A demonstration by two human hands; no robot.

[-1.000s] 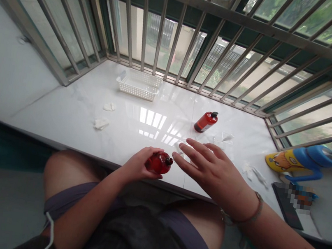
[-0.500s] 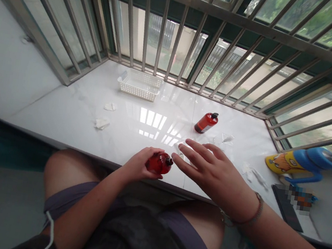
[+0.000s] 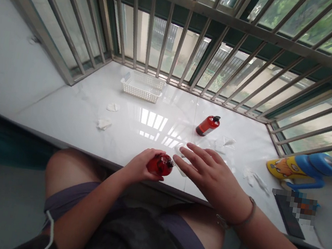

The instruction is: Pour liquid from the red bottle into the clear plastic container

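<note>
My left hand [image 3: 141, 166] is wrapped round a small red bottle [image 3: 160, 164] with a dark neck, held at the near edge of the white marble sill [image 3: 74, 115]. The bottle's neck points right at my right hand [image 3: 209, 170]. That hand is flat, fingers stretched out and apart, palm down. A white wipe [image 3: 181, 149] lies on the sill under its fingertips. A second red bottle [image 3: 207, 125] with a black cap lies on its side farther back.
A white plastic basket [image 3: 143, 86] stands at the back by the metal window bars [image 3: 181, 39]. Crumpled white tissues [image 3: 104, 123] lie at the left, and more wrappers [image 3: 251, 177] at the right. A blue and yellow toy [image 3: 299, 167] and a dark flat object [image 3: 288, 211] are at the far right.
The view has shifted slightly. My right hand has drawn a little closer to the bottle's neck; the left hand keeps its hold.
</note>
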